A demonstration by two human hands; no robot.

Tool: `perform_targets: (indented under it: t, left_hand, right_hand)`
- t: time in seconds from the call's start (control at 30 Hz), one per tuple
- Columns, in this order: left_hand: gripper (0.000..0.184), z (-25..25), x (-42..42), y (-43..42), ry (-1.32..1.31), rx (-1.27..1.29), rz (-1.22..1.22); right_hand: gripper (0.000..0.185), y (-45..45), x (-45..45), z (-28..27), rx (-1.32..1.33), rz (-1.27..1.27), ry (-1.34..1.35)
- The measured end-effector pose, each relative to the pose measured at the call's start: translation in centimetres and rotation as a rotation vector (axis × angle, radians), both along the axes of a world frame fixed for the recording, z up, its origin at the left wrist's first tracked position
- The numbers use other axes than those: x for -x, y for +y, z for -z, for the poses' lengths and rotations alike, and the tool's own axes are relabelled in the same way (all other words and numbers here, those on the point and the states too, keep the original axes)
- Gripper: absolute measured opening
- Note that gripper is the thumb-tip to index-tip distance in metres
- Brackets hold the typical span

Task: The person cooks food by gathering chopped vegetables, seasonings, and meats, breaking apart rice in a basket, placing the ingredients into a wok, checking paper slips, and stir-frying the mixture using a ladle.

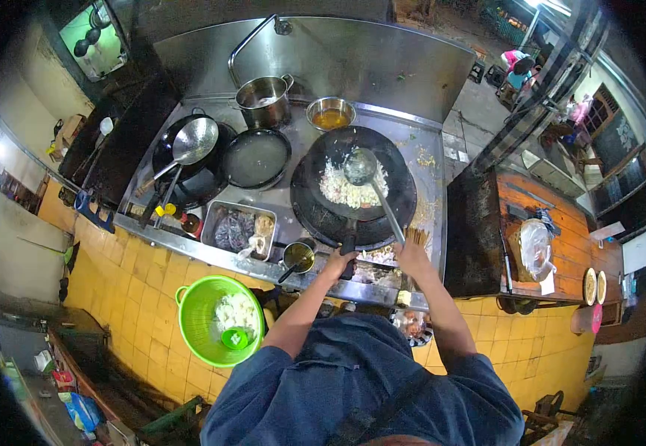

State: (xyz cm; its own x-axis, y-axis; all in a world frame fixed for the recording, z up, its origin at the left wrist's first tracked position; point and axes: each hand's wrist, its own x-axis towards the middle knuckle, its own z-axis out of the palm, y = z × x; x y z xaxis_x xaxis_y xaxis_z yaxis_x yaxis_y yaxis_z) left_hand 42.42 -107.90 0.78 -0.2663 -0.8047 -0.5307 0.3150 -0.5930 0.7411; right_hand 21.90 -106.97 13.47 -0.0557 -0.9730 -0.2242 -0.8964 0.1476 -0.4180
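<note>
My left hand (pixel 338 264) is closed around the handle of a black wok (pixel 397 167) on the stove. White rice with small mixed bits (pixel 346 195) lies in the middle of the wok. My right hand (pixel 413 260) grips the long handle of a metal ladle (pixel 360 165), whose bowl rests on the rice. Left of my left hand, a small pot (pixel 299 257) holds yellowish liquid and a dark-handled utensil. Behind the wok sits a steel bowl (pixel 330 113) of amber liquid.
On the stove's left are a tall pot (pixel 263 100), a black pan (pixel 257 158), a skimmer (pixel 195 140) and a metal tray (pixel 208 232) of bagged ingredients. A green basket (pixel 193 338) with rice stands by my left side. A wooden table (pixel 576 245) is at right; people (pixel 522 67) are beyond.
</note>
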Motion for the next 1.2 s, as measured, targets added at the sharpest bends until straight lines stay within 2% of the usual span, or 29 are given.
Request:
perform_targets:
  t: [0.03, 0.07, 0.13, 0.2, 0.3, 0.33, 0.43, 0.47, 0.5, 0.53, 0.57, 0.6, 0.63, 0.7, 0.73, 0.77, 0.83, 0.93, 1.03, 1.1, 1.13, 1.17, 1.2]
  left_hand:
    - [0.021, 0.1, 0.0, 0.1, -0.003, 0.019, -0.008]
    - [0.021, -0.1, 0.0, 0.3, -0.002, 0.030, -0.009]
    - [0.020, -0.6, -0.1, 0.4, 0.007, 0.028, -0.015]
    - [0.019, -0.4, -0.2, 0.4, 0.030, 0.015, -0.002]
    - [0.018, 0.3, -0.3, 0.0, 0.094, 0.005, -0.005]
    - [0.018, 0.4, -0.4, -0.1, 0.088, 0.006, 0.010]
    - [0.018, 1.2, -0.4, -0.4, 0.087, 0.050, 0.059]
    - [0.017, 1.3, -0.6, -0.8, 0.083, 0.094, 0.089]
    - [0.017, 0.4, -0.5, -1.1, 0.081, 0.103, 0.093]
    - [0.016, -1.3, -0.2, -1.0, 0.070, 0.029, 0.043]
    - [0.014, -2.2, 0.0, -0.8, 0.061, -0.053, -0.009]
    - [0.012, -1.9, -0.1, -1.0, 0.158, -0.106, 0.010]
    - [0.012, -2.1, 0.0, -1.1, 0.123, -0.101, 0.034]
    - [0.013, -2.5, 1.9, -1.3, 0.010, -0.264, -0.060]
    - [0.020, -9.0, 2.8, 0.2, -0.010, -0.253, -0.052]
    - [0.020, -12.2, 3.7, 1.6, 0.183, -0.266, -0.081]
    - [0.018, -18.3, 2.4, 2.4, 0.656, -0.403, 0.060]
    - [0.017, -18.3, 0.4, 1.2, 0.508, -0.440, 0.112]
    - [0.017, -10.2, -0.9, 0.7, 0.316, -0.261, 0.134]
    - [0.015, -10.6, 0.3, 4.2, 0.144, -0.353, 0.123]
    - [0.013, -11.3, 0.8, 6.6, 0.190, -0.304, 0.141]
    - [0.012, -12.9, 1.0, 8.3, 0.305, -0.406, 0.190]
    - [0.012, -16.1, 1.0, 9.2, 0.243, -0.405, 0.222]
  right_hand:
    - [0.039, 0.9, 0.3, 2.3, 0.000, -0.001, -0.002]
    - [0.040, 1.7, 0.8, 5.8, 0.011, -0.136, 0.016]
    - [0.041, 1.7, 0.5, 6.8, 0.026, -0.274, 0.036]
    - [0.043, 1.9, -1.9, 3.7, -0.152, -0.120, -0.063]
    - [0.046, 0.6, -3.5, 4.5, -0.038, -0.015, -0.089]
    - [0.045, -0.7, -3.6, 6.0, -0.101, 0.006, -0.053]
    - [0.044, -3.5, -4.0, 1.0, -0.150, 0.044, -0.050]
    - [0.044, -3.5, -3.1, 1.8, -0.007, -0.107, -0.036]
    - [0.044, -3.8, -1.8, 4.9, 0.002, -0.103, -0.038]
    - [0.042, -4.3, -0.3, 9.9, 0.062, -0.143, 0.091]
    - [0.040, -4.2, 0.4, 12.6, 0.114, -0.183, 0.221]
    - [0.039, -3.8, 0.9, 10.1, -0.019, -0.343, 0.223]
    - [0.039, -2.9, 1.0, 6.3, -0.029, -0.337, 0.215]
    - [0.038, -1.6, 1.8, -1.6, -0.366, -0.173, -0.005]
    - [0.038, 0.1, 2.0, -4.4, -0.268, -0.173, 0.173]
    - [0.039, 1.6, 2.1, -6.9, -0.164, -0.168, 0.348]
    - [0.040, 3.2, 2.1, -11.6, -0.164, -0.290, 0.474]
    - [0.044, 4.7, 3.2, -13.0, -0.092, -0.406, 0.466]
    - [0.045, 5.7, 3.8, -13.0, -0.020, -0.440, 0.375]
    - [0.051, 6.3, 3.2, -11.1, -0.012, -0.406, 0.431]
    - [0.050, 6.6, 2.4, -10.6, 0.026, -0.328, 0.460]
    - [0.049, 6.8, 1.7, -10.4, 0.055, -0.253, 0.486]
    - [0.047, 6.6, 1.1, -10.5, -0.044, -0.211, 0.456]
